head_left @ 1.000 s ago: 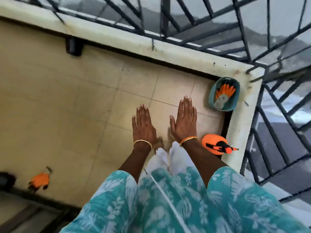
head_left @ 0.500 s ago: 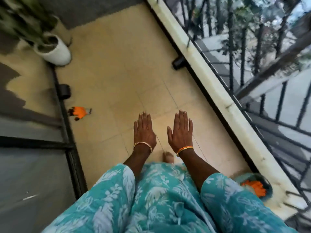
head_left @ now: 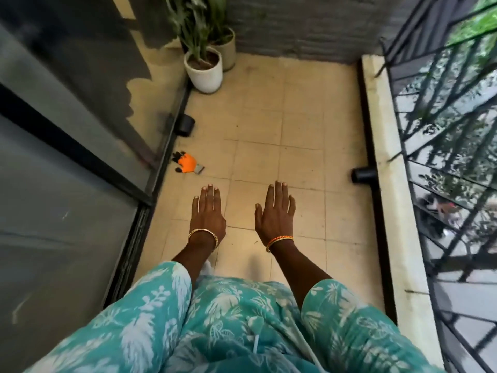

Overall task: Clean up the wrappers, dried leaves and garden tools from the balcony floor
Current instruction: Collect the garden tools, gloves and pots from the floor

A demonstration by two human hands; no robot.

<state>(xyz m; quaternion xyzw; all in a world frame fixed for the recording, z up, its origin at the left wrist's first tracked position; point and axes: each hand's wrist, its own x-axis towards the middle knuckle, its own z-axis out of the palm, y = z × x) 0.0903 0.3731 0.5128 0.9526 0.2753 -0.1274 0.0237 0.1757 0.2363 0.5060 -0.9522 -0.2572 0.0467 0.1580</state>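
Two white pots are sitting at the far left corner of the balcony floor (head_left: 295,135), against the grey back wall. The nearer white pot (head_left: 203,72) is holding soil and a tall green plant (head_left: 192,25); the second pot (head_left: 227,48) is standing just behind it, touching or nearly so, also carrying green leaves. A small black pot (head_left: 185,125) is lying on its side by the left door track, contents not visible. A black drain pipe (head_left: 363,175) is sticking out from the right parapet (head_left: 387,162).

An orange garden glove (head_left: 187,163) with black fingertips and grey cuff is lying flat on the floor near the left glass door (head_left: 67,184), between the black pot and the hands.

Left hand (head_left: 207,214) is hovering palm down, fingers straight and together, gripping nothing, gold bangle at the wrist. Right hand (head_left: 276,211) is doing the same, flat and empty, orange bangle at the wrist. Both are well apart from the glove, left hand nearer to it. Teal leaf-print sleeves are filling the near edge.

Versus half a second ago: view is swinging further along the balcony, so the back wall and both pots are now showing in full, the railing is sitting at the right, and the blue tub with orange gloves is out of view. Hands are staying flat and empty.
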